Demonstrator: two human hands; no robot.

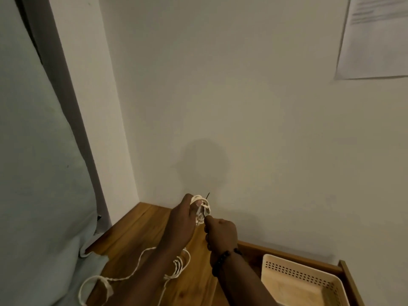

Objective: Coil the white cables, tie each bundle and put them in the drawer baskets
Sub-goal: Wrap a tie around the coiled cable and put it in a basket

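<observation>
Sheet of paper [373, 36] on wall: cut by top and right edges; print blurred, unreadable.
Basket [302, 281] below paper: lower part cut off by bottom edge.
Loose cable [132, 270] left of basket: partly hidden behind forearms, loop cropped at bottom edge.
Thin dark tie [207, 196]: too small to identify.

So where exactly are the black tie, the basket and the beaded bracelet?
black tie [207, 195]: head view, its free upper tip.
basket [293, 267]: head view, perforated back wall.
beaded bracelet [223, 258]: head view, beads across the right wrist.
</observation>
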